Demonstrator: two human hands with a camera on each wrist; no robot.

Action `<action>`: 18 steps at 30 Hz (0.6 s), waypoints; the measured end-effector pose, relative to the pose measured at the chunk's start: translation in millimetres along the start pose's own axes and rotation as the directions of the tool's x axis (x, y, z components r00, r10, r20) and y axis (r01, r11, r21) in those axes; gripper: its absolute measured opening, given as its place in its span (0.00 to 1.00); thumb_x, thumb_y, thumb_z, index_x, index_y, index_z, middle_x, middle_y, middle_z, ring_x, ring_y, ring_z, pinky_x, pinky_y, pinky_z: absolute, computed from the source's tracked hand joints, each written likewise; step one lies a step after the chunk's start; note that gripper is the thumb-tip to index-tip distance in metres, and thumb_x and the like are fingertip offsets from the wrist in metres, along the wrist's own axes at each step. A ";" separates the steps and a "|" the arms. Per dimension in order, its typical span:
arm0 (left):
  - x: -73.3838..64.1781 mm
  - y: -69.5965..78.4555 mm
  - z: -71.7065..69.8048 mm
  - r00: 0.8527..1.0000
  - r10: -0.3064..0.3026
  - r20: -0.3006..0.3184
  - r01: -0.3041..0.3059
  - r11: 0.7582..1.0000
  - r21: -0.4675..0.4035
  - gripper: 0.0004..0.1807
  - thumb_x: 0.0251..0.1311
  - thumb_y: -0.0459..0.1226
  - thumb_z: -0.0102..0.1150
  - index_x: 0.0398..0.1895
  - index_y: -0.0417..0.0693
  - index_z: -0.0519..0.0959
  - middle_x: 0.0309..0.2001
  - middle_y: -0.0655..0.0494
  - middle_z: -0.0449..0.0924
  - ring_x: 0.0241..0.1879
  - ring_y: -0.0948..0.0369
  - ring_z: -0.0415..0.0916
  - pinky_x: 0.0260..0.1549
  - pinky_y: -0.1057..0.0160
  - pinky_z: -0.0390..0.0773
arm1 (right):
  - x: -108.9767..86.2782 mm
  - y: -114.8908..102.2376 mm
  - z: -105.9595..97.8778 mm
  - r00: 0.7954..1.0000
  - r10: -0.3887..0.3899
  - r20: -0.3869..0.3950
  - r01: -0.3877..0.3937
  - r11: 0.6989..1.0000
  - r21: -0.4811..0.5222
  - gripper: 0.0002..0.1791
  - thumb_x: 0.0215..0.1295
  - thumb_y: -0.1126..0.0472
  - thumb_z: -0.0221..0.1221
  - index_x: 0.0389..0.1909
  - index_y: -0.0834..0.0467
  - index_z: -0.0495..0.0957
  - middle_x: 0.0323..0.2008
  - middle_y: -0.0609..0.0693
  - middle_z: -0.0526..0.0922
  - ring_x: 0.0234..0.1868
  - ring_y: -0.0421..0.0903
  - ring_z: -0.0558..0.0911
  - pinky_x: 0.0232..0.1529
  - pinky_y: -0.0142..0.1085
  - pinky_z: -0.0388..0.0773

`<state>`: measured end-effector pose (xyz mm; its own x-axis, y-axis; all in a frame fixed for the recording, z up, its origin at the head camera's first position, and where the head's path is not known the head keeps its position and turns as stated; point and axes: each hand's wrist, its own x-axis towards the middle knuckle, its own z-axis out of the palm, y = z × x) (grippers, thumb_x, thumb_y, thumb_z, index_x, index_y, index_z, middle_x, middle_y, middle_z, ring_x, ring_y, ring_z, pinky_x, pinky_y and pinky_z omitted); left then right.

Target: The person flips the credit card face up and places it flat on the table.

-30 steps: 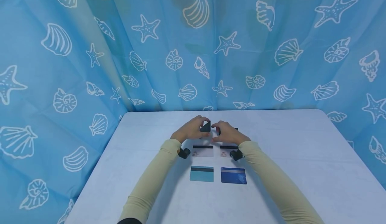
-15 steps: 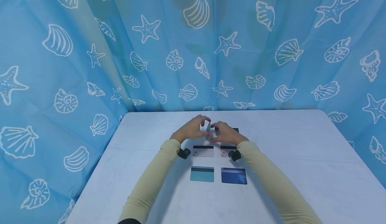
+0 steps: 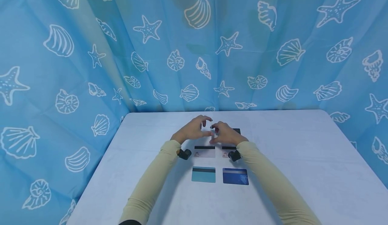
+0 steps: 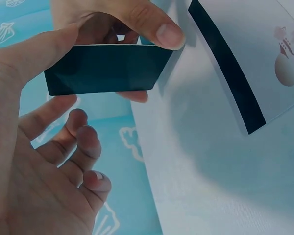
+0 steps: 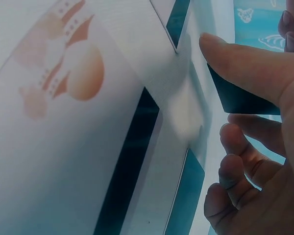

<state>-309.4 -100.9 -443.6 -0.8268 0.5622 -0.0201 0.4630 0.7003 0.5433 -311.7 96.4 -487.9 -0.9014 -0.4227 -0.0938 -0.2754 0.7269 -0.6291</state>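
A dark card (image 4: 108, 71) is held off the table between both hands, edge-on and barely visible in the head view. My left hand (image 3: 193, 128) pinches one end between thumb and index finger; the other left fingers (image 4: 88, 144) are loosely bent below it. At the opposite end, my right hand (image 3: 227, 134) pinches the card with thumb (image 5: 235, 56) and index finger. In front of the hands lie two pale cards with black stripes, the left one (image 3: 204, 152) in full view and the right one (image 3: 225, 154) partly hidden by the right wrist.
Nearer on the white table (image 3: 145, 198) lie a light blue card (image 3: 203, 174) and a dark blue card (image 3: 235, 176). Another black card (image 3: 237, 130) shows partly behind the right hand. A blue seashell curtain (image 3: 182, 50) hangs behind and at the sides.
The card between the hands has turned from showing its dark face to standing edge-on in the head view. My right hand has shifted slightly left, toward the left hand.
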 end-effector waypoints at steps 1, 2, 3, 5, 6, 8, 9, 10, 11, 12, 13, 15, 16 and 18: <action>0.0 -0.4 0.2 1.000 0.003 0.000 -0.003 1.000 -0.007 0.36 0.66 0.49 0.67 0.74 0.49 0.68 0.54 0.43 0.77 0.49 0.51 0.75 0.45 0.59 0.76 | -0.1 -0.2 0.2 1.000 0.008 0.001 -0.008 1.000 -0.001 0.44 0.55 0.52 0.77 0.69 0.65 0.72 0.49 0.57 0.79 0.49 0.50 0.77 0.54 0.46 0.79; 0.1 -1.0 0.5 1.000 0.005 0.000 -0.005 1.000 -0.014 0.36 0.66 0.49 0.67 0.74 0.49 0.68 0.54 0.43 0.76 0.50 0.50 0.75 0.44 0.59 0.76 | 0.0 -0.1 0.7 1.000 0.014 0.001 -0.014 1.000 -0.002 0.44 0.55 0.52 0.77 0.69 0.65 0.72 0.50 0.57 0.79 0.49 0.50 0.77 0.55 0.46 0.79; 0.3 -1.6 0.7 1.000 0.007 -0.002 -0.007 1.000 -0.018 0.36 0.66 0.49 0.67 0.74 0.49 0.68 0.54 0.44 0.76 0.50 0.49 0.75 0.44 0.59 0.76 | 0.2 0.2 0.8 1.000 0.013 0.002 -0.013 1.000 -0.004 0.43 0.55 0.52 0.77 0.69 0.65 0.72 0.50 0.57 0.79 0.49 0.50 0.77 0.55 0.46 0.79; 0.1 -2.1 0.9 1.000 0.009 -0.008 -0.009 1.000 -0.023 0.36 0.66 0.49 0.67 0.74 0.49 0.68 0.53 0.45 0.76 0.50 0.49 0.75 0.43 0.60 0.77 | 0.3 0.9 0.9 1.000 0.009 0.000 -0.009 1.000 -0.011 0.43 0.55 0.51 0.77 0.69 0.65 0.73 0.50 0.57 0.79 0.49 0.50 0.77 0.55 0.46 0.79; -0.2 -2.1 0.8 1.000 0.010 -0.011 -0.010 1.000 -0.026 0.36 0.66 0.49 0.67 0.74 0.49 0.69 0.53 0.46 0.76 0.50 0.50 0.75 0.43 0.60 0.77 | 0.4 1.3 0.7 1.000 0.005 -0.002 -0.005 1.000 -0.011 0.42 0.55 0.52 0.77 0.68 0.65 0.73 0.50 0.57 0.79 0.49 0.50 0.77 0.55 0.47 0.79; -0.9 -2.3 0.5 1.000 0.008 -0.016 -0.008 1.000 -0.026 0.35 0.66 0.49 0.67 0.74 0.49 0.69 0.52 0.47 0.76 0.49 0.51 0.75 0.43 0.61 0.77 | 0.5 2.3 0.6 1.000 -0.002 -0.003 0.002 1.000 -0.014 0.41 0.55 0.52 0.77 0.67 0.65 0.74 0.49 0.57 0.79 0.48 0.50 0.77 0.55 0.46 0.78; -1.5 -2.3 0.2 1.000 0.004 -0.018 -0.004 1.000 -0.028 0.36 0.66 0.50 0.67 0.74 0.49 0.69 0.52 0.47 0.76 0.48 0.52 0.75 0.43 0.61 0.77 | 0.7 2.8 0.6 1.000 -0.007 -0.003 0.007 1.000 -0.016 0.41 0.56 0.52 0.76 0.67 0.65 0.74 0.49 0.58 0.79 0.48 0.50 0.76 0.54 0.47 0.78; -2.0 -2.7 0.0 1.000 -0.003 -0.018 0.002 1.000 -0.030 0.36 0.66 0.50 0.67 0.74 0.49 0.69 0.53 0.47 0.76 0.48 0.52 0.74 0.43 0.61 0.77 | 0.7 3.2 0.6 1.000 -0.010 -0.003 0.010 1.000 -0.019 0.40 0.56 0.52 0.76 0.67 0.65 0.74 0.50 0.58 0.79 0.49 0.50 0.76 0.55 0.47 0.78; -2.6 -3.1 -0.1 1.000 -0.010 -0.018 0.010 0.999 -0.034 0.36 0.66 0.51 0.67 0.74 0.49 0.68 0.53 0.46 0.76 0.48 0.53 0.74 0.43 0.61 0.77 | 0.9 3.5 0.4 1.000 -0.012 -0.003 0.012 1.000 -0.023 0.40 0.56 0.52 0.76 0.67 0.65 0.74 0.50 0.58 0.79 0.49 0.50 0.76 0.55 0.47 0.78; -3.1 -3.4 -0.4 1.000 -0.018 -0.019 0.017 0.999 -0.039 0.37 0.66 0.51 0.67 0.74 0.50 0.68 0.54 0.46 0.76 0.48 0.53 0.74 0.43 0.60 0.77 | 0.9 3.8 0.2 1.000 -0.009 -0.003 0.009 1.000 -0.026 0.40 0.56 0.52 0.76 0.67 0.65 0.74 0.50 0.58 0.79 0.49 0.50 0.76 0.55 0.47 0.77; -3.6 -4.0 -0.7 1.000 -0.025 -0.020 0.024 0.999 -0.041 0.37 0.66 0.51 0.67 0.74 0.51 0.68 0.54 0.45 0.76 0.49 0.52 0.74 0.43 0.60 0.76 | 0.9 4.3 -0.1 1.000 -0.007 -0.002 0.007 0.999 -0.032 0.40 0.56 0.52 0.76 0.67 0.65 0.74 0.51 0.58 0.79 0.49 0.50 0.76 0.55 0.47 0.78; -4.1 -5.4 -1.3 0.999 -0.033 -0.028 0.032 0.999 -0.043 0.37 0.65 0.51 0.68 0.75 0.51 0.67 0.55 0.45 0.76 0.49 0.52 0.74 0.43 0.59 0.76 | 0.9 4.7 -1.1 1.000 0.002 -0.006 -0.003 0.999 -0.042 0.40 0.57 0.52 0.76 0.67 0.65 0.74 0.51 0.57 0.79 0.49 0.50 0.76 0.55 0.47 0.78; -4.2 -6.3 -1.6 0.999 -0.037 -0.035 0.035 0.999 -0.042 0.38 0.65 0.50 0.68 0.75 0.52 0.67 0.55 0.45 0.76 0.49 0.52 0.74 0.43 0.59 0.76 | 0.9 4.8 -1.8 1.000 0.004 -0.008 -0.004 0.999 -0.049 0.40 0.57 0.52 0.76 0.67 0.65 0.74 0.50 0.57 0.78 0.49 0.50 0.76 0.54 0.47 0.78; -4.7 -7.8 -2.6 0.998 -0.043 -0.049 0.041 0.998 -0.038 0.37 0.65 0.49 0.69 0.75 0.53 0.67 0.53 0.47 0.76 0.48 0.53 0.74 0.43 0.59 0.76 | 0.8 4.9 -3.2 1.000 0.011 -0.012 -0.012 0.998 -0.057 0.40 0.56 0.51 0.76 0.67 0.65 0.74 0.50 0.57 0.78 0.49 0.50 0.76 0.53 0.46 0.77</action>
<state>-309.9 -110.1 -445.5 -0.8605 0.5095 -0.0020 0.4163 0.7055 0.5735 -314.9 101.4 -488.5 -0.9083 -0.4081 -0.0918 -0.2831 0.7613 -0.5833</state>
